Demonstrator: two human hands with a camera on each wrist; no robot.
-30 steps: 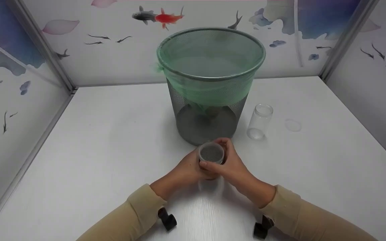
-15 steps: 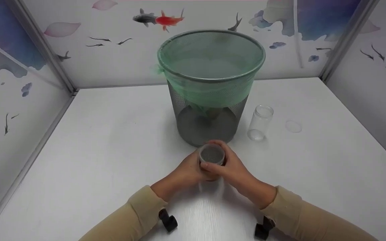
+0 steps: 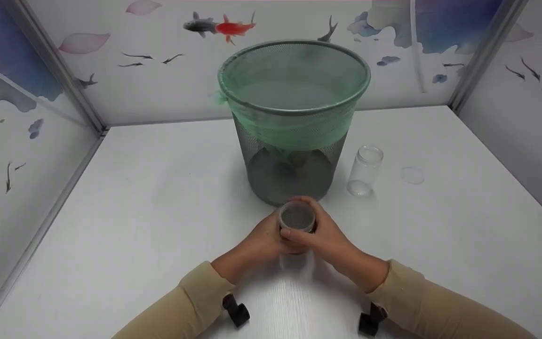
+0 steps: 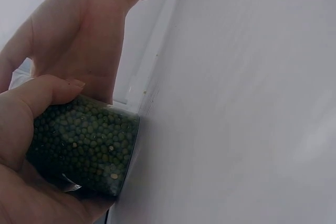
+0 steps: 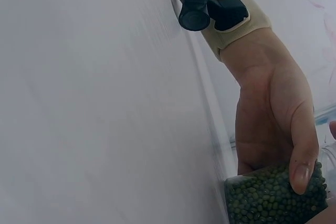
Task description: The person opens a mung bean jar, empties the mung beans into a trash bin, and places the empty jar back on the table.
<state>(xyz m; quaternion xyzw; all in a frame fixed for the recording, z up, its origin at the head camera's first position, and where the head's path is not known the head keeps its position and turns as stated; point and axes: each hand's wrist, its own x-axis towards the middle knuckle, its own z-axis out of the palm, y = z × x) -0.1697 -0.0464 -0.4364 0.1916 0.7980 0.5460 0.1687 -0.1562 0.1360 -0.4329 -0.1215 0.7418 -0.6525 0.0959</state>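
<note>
Both hands hold a clear jar point(image 3: 298, 217) of small green beans, upright at the near middle of the table. The left hand point(image 3: 265, 239) grips the body, its thumb lying over the beans point(image 5: 265, 198) in the right wrist view. Higher up, the fingers and thumb of the right hand point(image 3: 331, 239) curl round the rim. The left wrist view shows the bean jar point(image 4: 86, 142) side-on, its base at the tabletop, with the right hand point(image 4: 84, 40) beyond it. Whether a lid covers its mouth is hard to tell.
Behind the hands stands a wire mesh wastebasket point(image 3: 290, 181) lined with a green bag point(image 3: 294, 132). To its right are an empty clear jar point(image 3: 365, 172) and a flat clear round lid point(image 3: 412, 175). Printed panels enclose the white table point(image 3: 158, 188) at back and sides.
The right hand's fingers have shifted slightly round the jar's rim since the first frame. The jar, the left hand and the other objects keep their places.
</note>
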